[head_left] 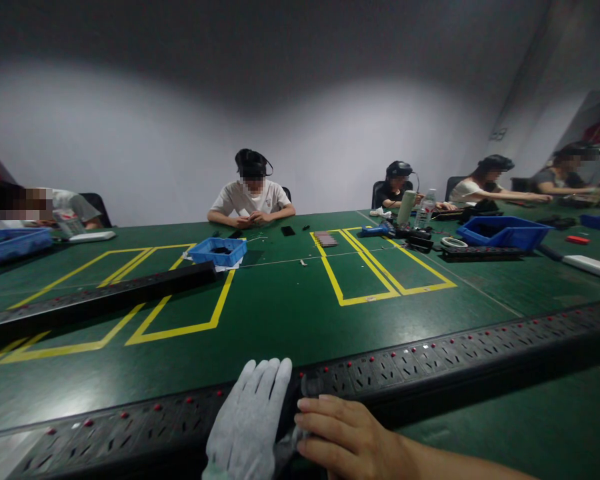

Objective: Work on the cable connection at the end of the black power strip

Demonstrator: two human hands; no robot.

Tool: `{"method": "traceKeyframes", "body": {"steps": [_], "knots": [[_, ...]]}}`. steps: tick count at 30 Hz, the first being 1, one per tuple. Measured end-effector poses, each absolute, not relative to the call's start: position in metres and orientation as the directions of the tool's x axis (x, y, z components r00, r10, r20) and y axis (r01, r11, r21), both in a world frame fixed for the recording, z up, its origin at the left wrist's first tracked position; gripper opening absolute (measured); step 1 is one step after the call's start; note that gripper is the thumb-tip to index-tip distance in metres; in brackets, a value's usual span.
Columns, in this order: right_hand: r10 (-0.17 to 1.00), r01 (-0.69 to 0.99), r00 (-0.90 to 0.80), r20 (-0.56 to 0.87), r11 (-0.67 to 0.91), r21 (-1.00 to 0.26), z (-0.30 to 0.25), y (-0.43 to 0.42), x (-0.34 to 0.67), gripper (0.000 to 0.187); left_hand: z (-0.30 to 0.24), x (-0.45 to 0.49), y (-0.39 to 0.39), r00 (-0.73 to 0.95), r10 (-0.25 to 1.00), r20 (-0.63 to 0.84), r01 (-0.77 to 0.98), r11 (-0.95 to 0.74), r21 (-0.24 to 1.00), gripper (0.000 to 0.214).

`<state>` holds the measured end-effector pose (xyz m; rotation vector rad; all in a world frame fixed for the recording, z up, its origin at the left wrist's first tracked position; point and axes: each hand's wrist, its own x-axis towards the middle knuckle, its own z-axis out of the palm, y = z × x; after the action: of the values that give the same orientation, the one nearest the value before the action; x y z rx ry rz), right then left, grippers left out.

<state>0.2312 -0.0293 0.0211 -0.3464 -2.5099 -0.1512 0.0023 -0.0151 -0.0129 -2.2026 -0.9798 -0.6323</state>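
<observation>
My left hand (250,420), in a pale grey glove, lies with its fingers stretched out over a long black power strip (420,363) with rows of sockets and small red parts. Close by on the right is my bare right hand (345,430), its fingers extended leftward and slightly bent. Those fingertips reach the darker thumb area of the glove; my right thumb is hidden. A small dark piece (311,384) sits on the strip just above the right fingers, too dim to name.
Another black power strip (100,293) lies at the left on the green table (280,313). Farther back are a small blue bin (217,252), a larger blue bin (505,232), a bottle (425,210) and yellow tape outlines. Several people sit along the far side.
</observation>
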Motion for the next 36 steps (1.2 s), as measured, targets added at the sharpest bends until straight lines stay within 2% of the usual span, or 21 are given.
{"method": "traceKeyframes", "body": {"steps": [21, 28, 36], "knots": [[0.196, 0.278, -0.754, 0.627, 0.960, 0.034, 0.0191, -0.0292, 0.2289, 0.033, -0.0121, 0.0028, -0.0146, 0.606, 0.473, 0.639, 0.779, -0.516, -0.357, 0.061], [0.184, 0.277, -0.741, 0.646, 0.960, 0.044, 0.0202, -0.0296, 0.2285, 0.032, -0.0076, 0.0049, -0.0147, 0.605, 0.431, 0.670, 0.779, -0.495, -0.385, 0.050], [0.183, 0.282, -0.737, 0.650, 0.958, 0.051, 0.0201, -0.0293, 0.2277, 0.033, -0.0110, 0.0036, -0.0148, 0.605, 0.437, 0.665, 0.778, -0.505, -0.375, 0.058]]}}
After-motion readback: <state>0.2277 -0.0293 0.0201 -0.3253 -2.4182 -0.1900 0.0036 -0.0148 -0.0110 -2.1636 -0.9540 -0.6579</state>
